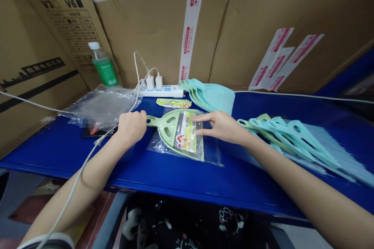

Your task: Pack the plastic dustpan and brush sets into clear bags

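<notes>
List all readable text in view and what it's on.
"V3", beside a blank square: cardboard panel
"V6", beside a filled square: same panel
"55", sideways: dark screen, partly covered
Too small or blurred to read: other cardboard print, red print on the white tape, bottle label, card over the green dustpan, loose cards, power strip markings.

Green brush [163, 127] atop matching dustpan [200, 144]

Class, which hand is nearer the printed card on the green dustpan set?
Right. The right hand is at the edge of the printed card; the left hand is farther, holding the handle.
</notes>
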